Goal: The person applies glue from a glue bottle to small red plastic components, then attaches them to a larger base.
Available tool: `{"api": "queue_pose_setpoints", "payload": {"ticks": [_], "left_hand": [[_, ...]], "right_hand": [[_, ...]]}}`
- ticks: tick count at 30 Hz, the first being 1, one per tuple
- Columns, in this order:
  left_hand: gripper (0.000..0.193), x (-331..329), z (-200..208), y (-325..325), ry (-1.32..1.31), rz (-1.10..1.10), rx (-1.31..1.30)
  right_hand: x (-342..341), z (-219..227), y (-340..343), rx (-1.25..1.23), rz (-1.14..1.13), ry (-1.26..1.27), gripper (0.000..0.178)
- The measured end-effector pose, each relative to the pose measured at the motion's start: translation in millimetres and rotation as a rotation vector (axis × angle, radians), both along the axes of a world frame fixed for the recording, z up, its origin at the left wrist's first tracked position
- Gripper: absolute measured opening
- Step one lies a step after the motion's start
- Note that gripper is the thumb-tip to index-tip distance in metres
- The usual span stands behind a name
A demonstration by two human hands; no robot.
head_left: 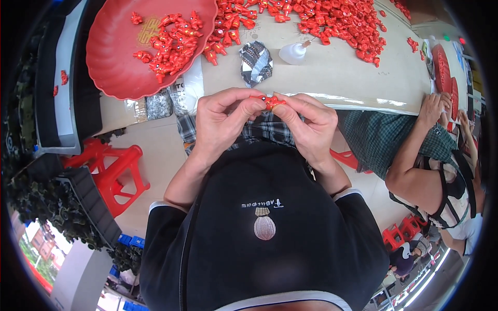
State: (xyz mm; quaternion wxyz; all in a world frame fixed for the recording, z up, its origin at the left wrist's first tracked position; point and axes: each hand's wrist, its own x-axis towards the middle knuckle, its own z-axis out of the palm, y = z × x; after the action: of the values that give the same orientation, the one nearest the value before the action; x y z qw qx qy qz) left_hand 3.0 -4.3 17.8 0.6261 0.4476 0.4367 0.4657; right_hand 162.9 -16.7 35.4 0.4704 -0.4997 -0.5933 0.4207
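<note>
Tan covering spreads over the worktable, and we follow its near edge as a bowed line with a glossy strip along it. Toward its right end a co-worker sits with bent arms, well apart from us. To our left, short of the table edge, a red stool stands on the floor.

At the far side we see a heap of red pieces, its nearest tongue stopping well back from the edge. A red plate with a scalloped rim takes up the left end; loose red pieces lie inside, leaving its left side bare, and more crowd its right rim.

Our left hand and right hand meet at the near edge, each pinching between thumb and fingers. Beyond them sits a patterned bundle, and just beside it, to the right, a white bottle; tan surface shows from the bottle to the near edge, giving our right hand room on that side. Smallest is the red figure, gripped at both ends between our fingertips, with a dark spot showing.
</note>
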Motion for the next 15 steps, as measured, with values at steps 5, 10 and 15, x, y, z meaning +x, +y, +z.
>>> {"api": "queue_pose_setpoints", "payload": {"ticks": [5,10,15], "left_hand": [[0.013,1.4,1.7,0.2,0.041,0.029,-0.018],[0.013,1.6,1.0,0.1,0.024,0.031,-0.009],[0.013,1.6,1.1,-0.2,0.016,0.033,-0.005]], "right_hand": [[-2.0,2.2,-0.1,-0.042,-0.027,-0.003,0.017],[-3.2,0.7,1.3,0.005,-0.050,-0.015,0.014],[-2.6,0.8,0.7,0.004,-0.056,-0.022,0.013]]}}
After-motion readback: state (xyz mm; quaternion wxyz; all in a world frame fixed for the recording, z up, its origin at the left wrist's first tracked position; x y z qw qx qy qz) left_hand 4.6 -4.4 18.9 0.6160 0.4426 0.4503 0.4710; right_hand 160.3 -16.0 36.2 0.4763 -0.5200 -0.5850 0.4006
